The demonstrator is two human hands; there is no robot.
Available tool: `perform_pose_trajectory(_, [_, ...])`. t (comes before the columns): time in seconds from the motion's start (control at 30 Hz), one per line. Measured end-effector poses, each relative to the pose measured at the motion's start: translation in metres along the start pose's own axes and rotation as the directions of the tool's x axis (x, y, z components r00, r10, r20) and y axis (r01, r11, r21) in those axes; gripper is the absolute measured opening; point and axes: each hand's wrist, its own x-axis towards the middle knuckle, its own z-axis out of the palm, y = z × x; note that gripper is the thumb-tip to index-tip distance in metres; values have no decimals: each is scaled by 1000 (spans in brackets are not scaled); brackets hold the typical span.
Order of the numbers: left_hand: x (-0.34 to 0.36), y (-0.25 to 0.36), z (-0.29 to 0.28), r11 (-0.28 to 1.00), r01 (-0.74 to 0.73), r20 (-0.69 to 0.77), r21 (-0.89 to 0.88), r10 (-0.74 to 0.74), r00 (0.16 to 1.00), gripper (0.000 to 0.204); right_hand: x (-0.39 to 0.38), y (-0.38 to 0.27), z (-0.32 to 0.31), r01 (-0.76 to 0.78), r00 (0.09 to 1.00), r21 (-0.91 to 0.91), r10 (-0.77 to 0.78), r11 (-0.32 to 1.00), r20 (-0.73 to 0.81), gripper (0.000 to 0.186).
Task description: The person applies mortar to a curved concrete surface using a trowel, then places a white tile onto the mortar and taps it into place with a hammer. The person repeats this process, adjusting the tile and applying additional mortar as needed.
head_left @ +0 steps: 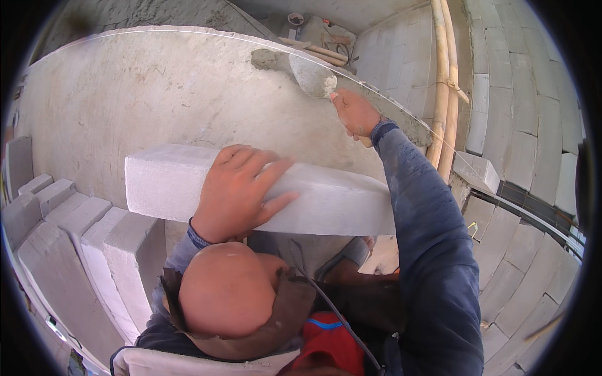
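- A broad, pale grey concrete surface (138,94) spread across 9 to 12 o'clock.
- Pale grey rectangular blocks (128,241) stood in a row at 8 o'clock.
- A long white rectangular block (332,191) lay just below centre, running from 9 toward 4 o'clock.
- The left hand (241,191), fingers spread, rested on its top at 9 o'clock.
- The right hand (357,114), at 1 o'clock, curled closed around the handle of a grey metal trowel (306,74).
- Wet grey mortar (266,60) lay at the trowel's 10 o'clock.

Grey mortar (271,61) on concrete slab (150,88)
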Motion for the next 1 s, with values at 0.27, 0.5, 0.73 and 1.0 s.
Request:
perform_pose_trajectory(0.27, [1, 9, -1, 993, -1, 48, 114, -5, 999, 50, -30, 86, -3, -60, 996, 83, 65, 995, -62, 48])
perform_pose_trajectory(0.5, [7, 20, 2, 990, 35, 60, 133, -43, 997, 49, -71, 124, -24, -116, 988, 103, 126, 988, -94, 48])
perform_pose_trajectory(0.73, [18, 29, 7, 983, 50, 117, 177, -71, 991, 52, -50, -11, -18, 107, 994, -77, -104, 991, 35, 39])
perform_pose_trajectory(1.0, [16, 32, 7, 973, 61, 138, 223, -93, 986, 56, 31, 45, 21, 65, 987, -259, -101, 964, -128, 48])
